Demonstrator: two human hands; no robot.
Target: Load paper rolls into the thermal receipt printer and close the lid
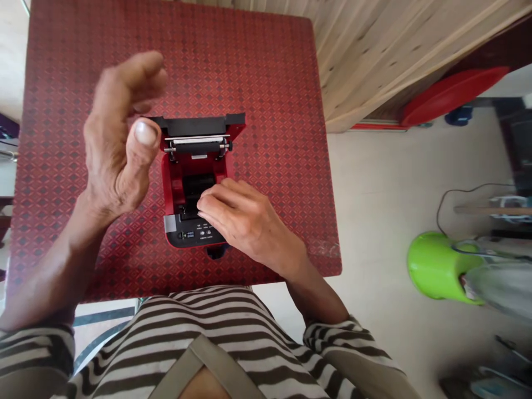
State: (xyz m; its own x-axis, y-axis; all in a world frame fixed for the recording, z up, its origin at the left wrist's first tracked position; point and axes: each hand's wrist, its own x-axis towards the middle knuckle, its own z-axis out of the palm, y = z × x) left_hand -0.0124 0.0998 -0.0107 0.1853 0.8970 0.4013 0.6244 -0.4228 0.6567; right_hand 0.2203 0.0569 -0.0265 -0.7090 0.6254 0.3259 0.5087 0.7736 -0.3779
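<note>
A small red and black printer [178,183] sits on the red patterned table [257,83] with its lid [199,124] flipped up, showing a metal roller bar and a dark inner bay. My right hand [245,221] lies over the printer's front, fingers bent down and pressed at the edge of the bay; nothing shows in them. My left hand [120,144] hovers above the printer's left side, raised off the table, fingers curved but apart, thumb toward the lid corner, holding nothing.
A wooden plank wall [394,44] stands right of the table. On the floor to the right are a green plastic bucket [436,266], a red tub [449,94] and a loose cable [469,194]. My striped shirt fills the bottom.
</note>
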